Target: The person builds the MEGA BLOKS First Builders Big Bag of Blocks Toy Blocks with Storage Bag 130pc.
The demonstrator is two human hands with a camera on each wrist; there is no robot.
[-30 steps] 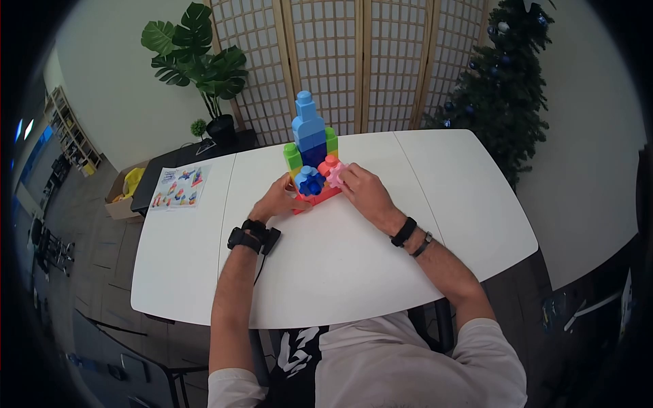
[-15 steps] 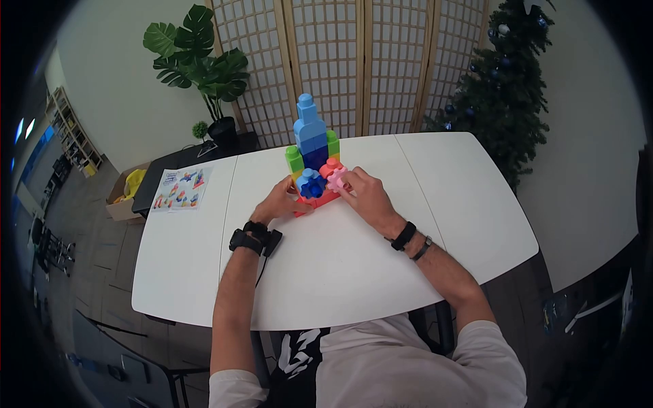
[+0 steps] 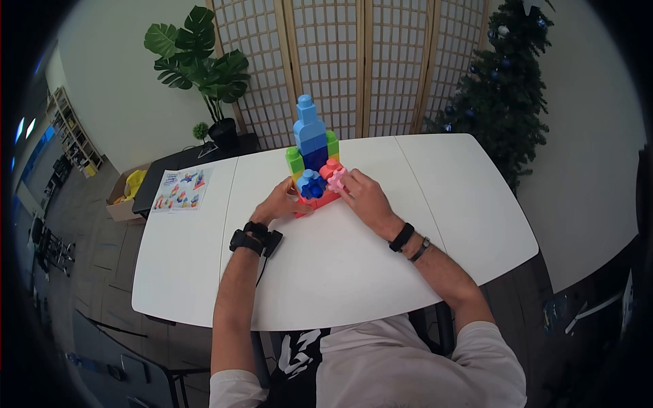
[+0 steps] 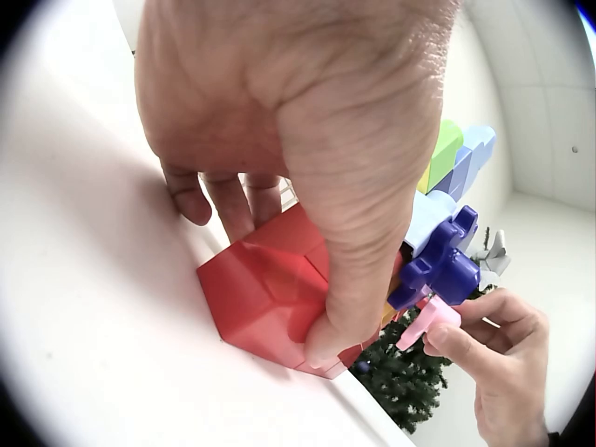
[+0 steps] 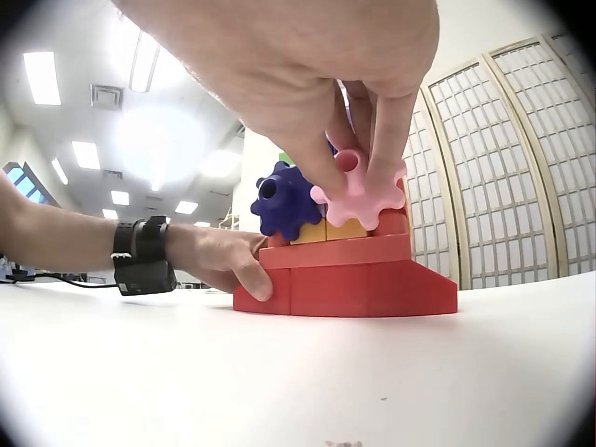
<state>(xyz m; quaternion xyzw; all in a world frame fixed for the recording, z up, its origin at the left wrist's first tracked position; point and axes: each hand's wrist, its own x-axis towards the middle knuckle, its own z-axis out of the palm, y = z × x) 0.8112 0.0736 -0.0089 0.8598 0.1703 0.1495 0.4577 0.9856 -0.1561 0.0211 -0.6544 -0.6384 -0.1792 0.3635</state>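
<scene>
A tower of toy building blocks (image 3: 311, 134) stands on a red boat-shaped base (image 5: 349, 291) on the white table. Light blue blocks top it, with dark blue and green ones lower down. On its near side sit a dark blue gear (image 5: 284, 201) and, to the right, a pink gear (image 5: 361, 207). My right hand (image 3: 371, 202) pinches the pink gear between thumb and fingers, close against a coral-red block (image 3: 331, 167). At the left end, my left hand (image 3: 275, 203) grips the red base, thumb on its near face and fingers behind.
A printed picture sheet (image 3: 182, 188) lies on the left of the white table (image 3: 326, 285). Behind the table stand a potted plant (image 3: 197, 61), a folding screen (image 3: 333, 61) and a decorated tree (image 3: 500, 81). A cardboard box (image 3: 122, 207) is on the floor at left.
The right hand has shifted its fingers slightly on the pink gear. Left hand, base and tower stay in place; the whole view has dipped a little.
</scene>
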